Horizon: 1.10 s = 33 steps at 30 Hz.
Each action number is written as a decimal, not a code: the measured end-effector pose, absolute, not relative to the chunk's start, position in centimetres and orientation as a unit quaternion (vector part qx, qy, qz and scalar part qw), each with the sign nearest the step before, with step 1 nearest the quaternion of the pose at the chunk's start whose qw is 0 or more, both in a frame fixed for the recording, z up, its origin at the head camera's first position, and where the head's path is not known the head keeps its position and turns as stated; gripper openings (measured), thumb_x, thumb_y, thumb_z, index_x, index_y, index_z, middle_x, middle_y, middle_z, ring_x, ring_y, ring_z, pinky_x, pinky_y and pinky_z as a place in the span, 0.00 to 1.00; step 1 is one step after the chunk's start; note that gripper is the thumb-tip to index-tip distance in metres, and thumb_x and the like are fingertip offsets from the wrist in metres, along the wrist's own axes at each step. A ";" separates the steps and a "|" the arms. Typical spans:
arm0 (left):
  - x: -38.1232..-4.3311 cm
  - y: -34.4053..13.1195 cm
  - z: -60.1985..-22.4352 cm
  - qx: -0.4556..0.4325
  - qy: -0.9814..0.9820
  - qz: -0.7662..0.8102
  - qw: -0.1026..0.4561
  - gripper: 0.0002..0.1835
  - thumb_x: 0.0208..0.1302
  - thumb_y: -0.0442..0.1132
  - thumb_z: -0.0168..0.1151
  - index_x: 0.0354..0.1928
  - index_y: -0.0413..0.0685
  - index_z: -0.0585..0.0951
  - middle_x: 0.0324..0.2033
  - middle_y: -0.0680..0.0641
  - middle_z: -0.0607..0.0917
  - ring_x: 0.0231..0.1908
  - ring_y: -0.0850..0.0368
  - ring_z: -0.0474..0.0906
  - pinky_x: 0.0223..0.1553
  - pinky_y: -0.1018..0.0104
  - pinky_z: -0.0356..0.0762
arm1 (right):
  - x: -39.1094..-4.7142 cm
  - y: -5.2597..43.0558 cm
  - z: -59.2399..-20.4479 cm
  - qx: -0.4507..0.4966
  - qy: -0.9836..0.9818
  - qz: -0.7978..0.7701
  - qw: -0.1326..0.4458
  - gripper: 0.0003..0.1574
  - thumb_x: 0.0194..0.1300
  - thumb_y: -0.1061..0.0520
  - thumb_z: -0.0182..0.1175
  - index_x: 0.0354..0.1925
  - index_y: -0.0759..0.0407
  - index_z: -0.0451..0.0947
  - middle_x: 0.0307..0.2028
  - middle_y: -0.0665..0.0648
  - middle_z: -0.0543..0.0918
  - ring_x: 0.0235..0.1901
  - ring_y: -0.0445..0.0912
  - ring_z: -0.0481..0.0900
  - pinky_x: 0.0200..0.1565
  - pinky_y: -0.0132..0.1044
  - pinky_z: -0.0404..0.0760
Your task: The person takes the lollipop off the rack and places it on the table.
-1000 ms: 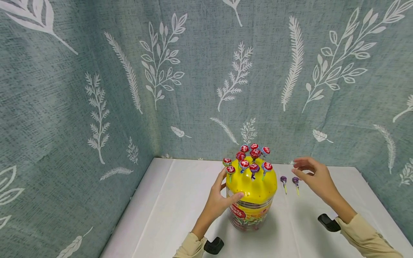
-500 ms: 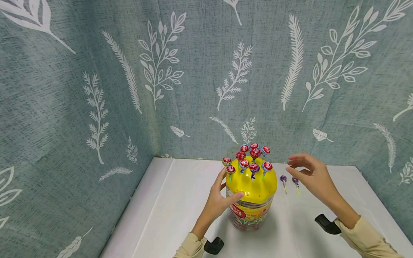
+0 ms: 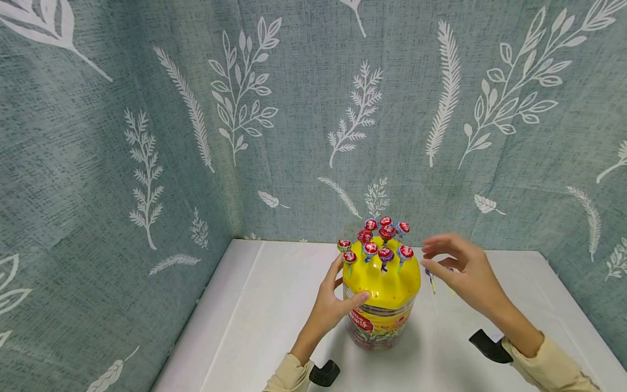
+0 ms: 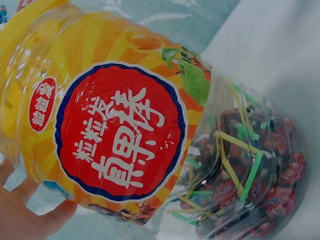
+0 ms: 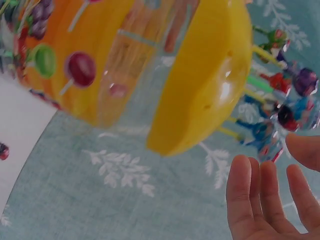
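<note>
A clear plastic candy jar with a yellow lid stands upright on the table. Several wrapped lollipops stick up out of holes in the lid. My left hand holds the jar from the left, thumb on the lid's front edge and fingers round its side. In the left wrist view more lollipops fill the jar's lower part. To the right of the lid my right hand hovers with nothing between its thumb and bent fingers. The right wrist view shows these fingertips close to the lollipop heads.
Two lollipops lie on the white table right of the jar; a yellow stick shows, the rest mostly hidden by my right hand. A grey-green leaf-patterned curtain stands behind and to the left of the table.
My right hand has moved left toward the jar's lid and now covers most of the two lollipops on the table. The left hand and the jar stay in place.
</note>
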State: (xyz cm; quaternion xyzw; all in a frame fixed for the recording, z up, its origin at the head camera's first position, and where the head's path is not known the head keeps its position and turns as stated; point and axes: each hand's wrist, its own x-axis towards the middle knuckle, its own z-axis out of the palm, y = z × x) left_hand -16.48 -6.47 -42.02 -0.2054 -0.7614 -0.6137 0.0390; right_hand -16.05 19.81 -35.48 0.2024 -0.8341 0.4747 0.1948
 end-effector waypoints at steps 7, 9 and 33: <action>-17.9 -6.5 -44.6 -0.210 -0.762 -0.611 0.051 0.46 0.56 0.50 0.67 0.73 0.54 0.54 0.68 0.50 0.63 0.67 0.50 0.57 0.61 0.47 0.62 | -15.6 18.4 -35.0 0.229 -0.817 0.489 0.201 0.22 0.55 0.70 0.66 0.49 0.61 0.75 0.41 0.56 0.81 0.41 0.38 0.78 0.38 0.25 0.79; -18.3 -6.5 -45.3 -0.211 -0.762 -0.610 0.055 0.46 0.55 0.51 0.67 0.73 0.59 0.54 0.68 0.53 0.63 0.67 0.53 0.57 0.61 0.48 0.63 | -15.6 18.1 -35.0 0.236 -0.811 0.496 0.201 0.23 0.54 0.71 0.66 0.49 0.61 0.75 0.42 0.56 0.81 0.41 0.38 0.78 0.38 0.26 0.79; -18.3 -6.5 -45.6 -0.208 -0.757 -0.617 0.056 0.45 0.55 0.54 0.67 0.72 0.64 0.54 0.67 0.55 0.64 0.66 0.54 0.57 0.62 0.48 0.62 | -16.3 15.7 -36.4 0.245 -0.779 0.541 0.202 0.26 0.53 0.76 0.63 0.48 0.64 0.68 0.38 0.55 0.81 0.38 0.41 0.79 0.37 0.29 0.80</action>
